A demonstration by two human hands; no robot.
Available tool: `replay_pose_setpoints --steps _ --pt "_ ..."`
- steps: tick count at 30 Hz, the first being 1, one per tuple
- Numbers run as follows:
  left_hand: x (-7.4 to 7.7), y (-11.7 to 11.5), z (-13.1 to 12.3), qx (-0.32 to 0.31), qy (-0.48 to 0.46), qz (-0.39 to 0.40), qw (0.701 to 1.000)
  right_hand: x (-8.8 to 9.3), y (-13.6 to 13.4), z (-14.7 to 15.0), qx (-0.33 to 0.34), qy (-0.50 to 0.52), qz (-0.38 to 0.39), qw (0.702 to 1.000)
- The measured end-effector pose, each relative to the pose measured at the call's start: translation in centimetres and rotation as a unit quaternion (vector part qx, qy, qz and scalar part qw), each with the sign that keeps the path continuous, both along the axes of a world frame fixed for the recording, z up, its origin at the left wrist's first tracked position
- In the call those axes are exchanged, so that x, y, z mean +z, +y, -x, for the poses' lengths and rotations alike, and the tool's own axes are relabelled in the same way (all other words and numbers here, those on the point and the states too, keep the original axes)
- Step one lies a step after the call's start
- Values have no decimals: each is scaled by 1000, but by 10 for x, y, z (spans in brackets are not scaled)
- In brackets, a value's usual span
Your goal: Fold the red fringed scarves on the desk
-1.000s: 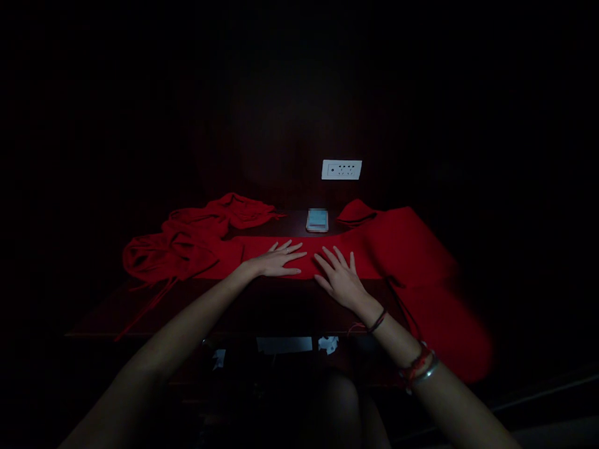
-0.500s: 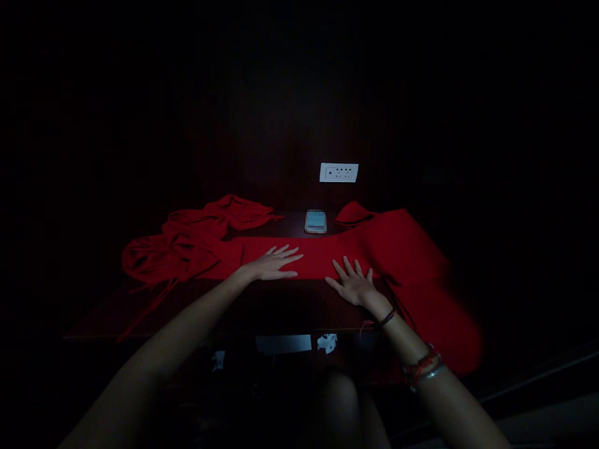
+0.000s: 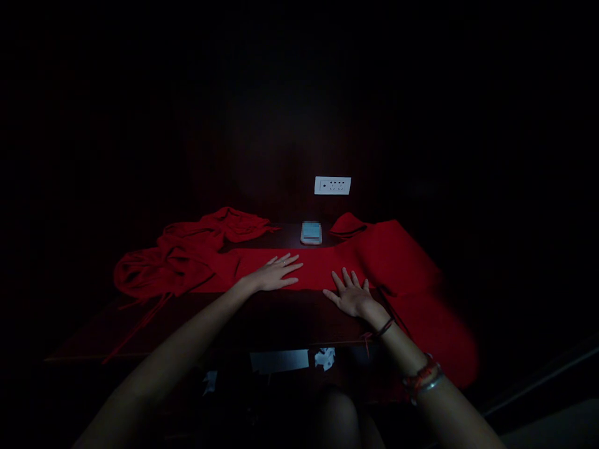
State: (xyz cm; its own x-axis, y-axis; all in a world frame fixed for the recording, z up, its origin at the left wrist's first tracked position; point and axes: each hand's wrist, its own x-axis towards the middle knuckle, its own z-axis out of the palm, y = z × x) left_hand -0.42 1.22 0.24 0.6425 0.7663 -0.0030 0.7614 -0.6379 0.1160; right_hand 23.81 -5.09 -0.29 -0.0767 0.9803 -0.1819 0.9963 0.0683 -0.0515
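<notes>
No readable text, phone screen [image 3: 311, 232] blurred

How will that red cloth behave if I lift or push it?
Probably floppy: the red cloth bunches into loose folds at its left end. Pushing would likely wrinkle the flat, thin-looking middle. When lifted, the thin cords may dangle, since they trail loosely across the table.

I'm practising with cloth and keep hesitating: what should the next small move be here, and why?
Perhaps slide the left hand outward along the red cloth: its left end looks bunched, while the middle, between that hand and the spread right hand, looks flat.
</notes>
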Motion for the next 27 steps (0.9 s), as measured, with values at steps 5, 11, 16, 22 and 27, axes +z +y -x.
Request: replay_pose_setpoints --steps 5,11,16,22,27 --pt "1 6 21 28 32 61 997 -1 -2 -1 7 3 -9 1000" --pt "8 -10 68 70 90 45 992 -1 -2 -1 4 8 -12 1000" --pt "16 -20 28 42 23 -42 998 -2 -1 -1 0 7 -12 1000" --pt "4 -7 -44 108 -29 -40 993 -3 0 -1 -3 7 -16 1000" --pt "-10 -3 -12 143 9 33 989 -5 -1 -2 5 12 -23 1000"
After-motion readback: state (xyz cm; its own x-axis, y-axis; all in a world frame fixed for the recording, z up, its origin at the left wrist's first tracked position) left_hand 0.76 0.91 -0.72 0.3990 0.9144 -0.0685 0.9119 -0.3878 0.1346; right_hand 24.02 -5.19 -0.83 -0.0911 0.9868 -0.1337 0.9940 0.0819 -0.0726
